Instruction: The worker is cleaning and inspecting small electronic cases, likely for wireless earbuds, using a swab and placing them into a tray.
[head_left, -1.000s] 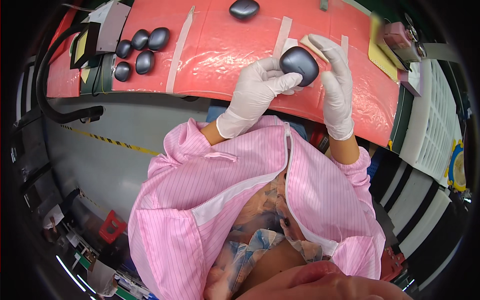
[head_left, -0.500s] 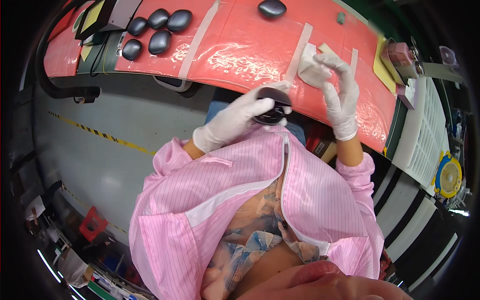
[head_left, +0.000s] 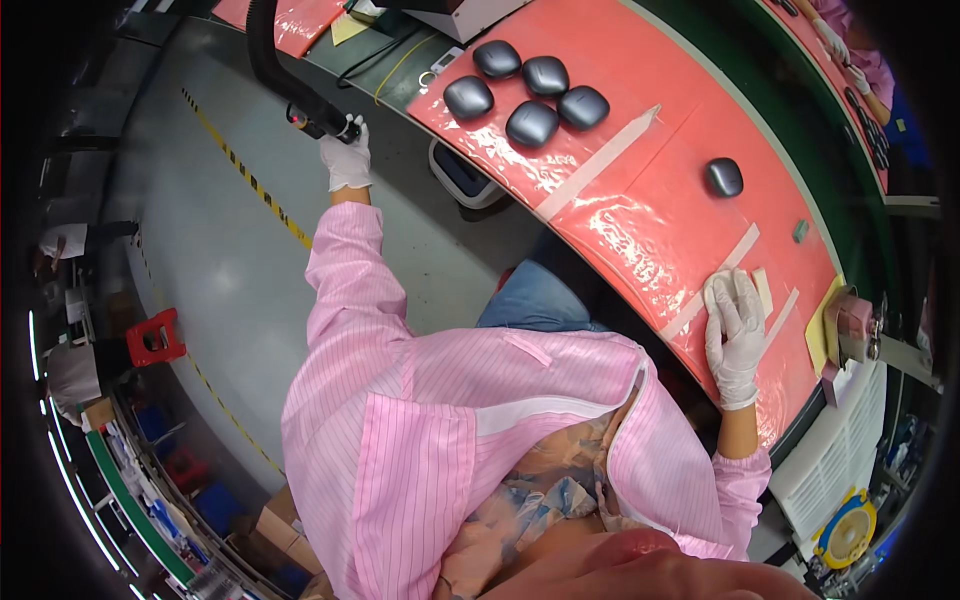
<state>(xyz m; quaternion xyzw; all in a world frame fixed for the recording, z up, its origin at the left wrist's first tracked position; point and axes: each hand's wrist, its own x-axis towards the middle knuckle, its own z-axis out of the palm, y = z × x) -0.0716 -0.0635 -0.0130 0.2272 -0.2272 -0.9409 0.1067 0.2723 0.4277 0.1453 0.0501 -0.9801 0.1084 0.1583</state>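
Both my hands had left the dark case I held before my chest a second ago. By now my left hand (head_left: 347,160) had swung far out to the upper left of the frame, fingers clamped round the nozzle end of a black hose (head_left: 290,85) that hung beyond the worktop edge, over the grey floor (head_left: 200,260) with its yellow-black striped line. My right hand (head_left: 735,335) lay flat at the right of the frame, fingers together and pressed on a small white cloth or pad (head_left: 716,292); it gripped nothing. I could not tell where the case I had held had gone; my guess was that it sat with the others, so that handling step looked finished and a hose step had begun.

Materials: the worktop (head_left: 640,215) wore a glossy salmon-red mat, wrinkled and shiny, crossed by pale tape strips (head_left: 598,163). Five smooth dark-grey cases (head_left: 530,90), rounded like pebbles with a soft sheen, sat clustered at upper centre, close together. A sixth, single case (head_left: 724,177) lay apart, right of centre. A tiny green block (head_left: 800,231) sat near the mat's far edge, with a yellowish sheet (head_left: 822,335) at the mat's right end. My gloves were thin white stretch; my sleeves were pink pinstriped cloth.
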